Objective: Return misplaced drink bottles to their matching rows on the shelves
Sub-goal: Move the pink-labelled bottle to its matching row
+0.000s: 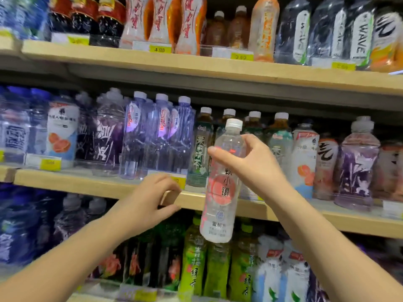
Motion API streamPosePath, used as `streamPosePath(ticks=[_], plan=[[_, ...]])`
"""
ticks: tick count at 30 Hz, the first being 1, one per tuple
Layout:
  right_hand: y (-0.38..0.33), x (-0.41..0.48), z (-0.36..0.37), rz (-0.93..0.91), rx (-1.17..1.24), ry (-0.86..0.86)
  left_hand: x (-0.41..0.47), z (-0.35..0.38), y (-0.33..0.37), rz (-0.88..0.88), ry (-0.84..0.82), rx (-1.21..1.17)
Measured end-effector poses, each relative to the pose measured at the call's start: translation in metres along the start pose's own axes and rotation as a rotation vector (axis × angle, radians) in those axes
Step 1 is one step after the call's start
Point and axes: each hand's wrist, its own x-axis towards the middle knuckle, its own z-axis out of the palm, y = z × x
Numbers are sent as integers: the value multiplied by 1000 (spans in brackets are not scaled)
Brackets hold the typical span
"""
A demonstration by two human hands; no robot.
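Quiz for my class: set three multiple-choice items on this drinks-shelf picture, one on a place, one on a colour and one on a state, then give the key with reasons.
1. Where is the clear plastic bottle with the pink round label?
A. Standing on the top shelf
B. Held in the air in front of the wooden middle shelf
C. Lying on the floor

2. What colour is that bottle's screw cap?
A. Green
B. Red
C. White

3. What is the right hand doing?
A. Pinching the bottle's upper part
B. Hanging empty
C. Pressing flat on a shelf

Key:
1 B: the bottle's base hangs below the shelf edge and rests on nothing.
2 C: the cap is plainly white.
3 A: the thumb and fingers curl round the bottle just below its cap.
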Motion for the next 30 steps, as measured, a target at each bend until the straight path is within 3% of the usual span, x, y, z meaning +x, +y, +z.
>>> streamPosePath(ticks=[4, 9, 15, 30], plan=[[-15, 17, 36, -47, -26, -7, -15, -18, -36, -78, 59, -3], [-40, 34, 73, -105, 48, 5, -34, -41, -68, -9, 30, 43], [-73, 44, 132, -149, 90, -71, -59, -66, -123, -77, 58, 68], [-179, 25, 268, -55, 127, -44, -137, -154, -269, -43, 32, 31]])
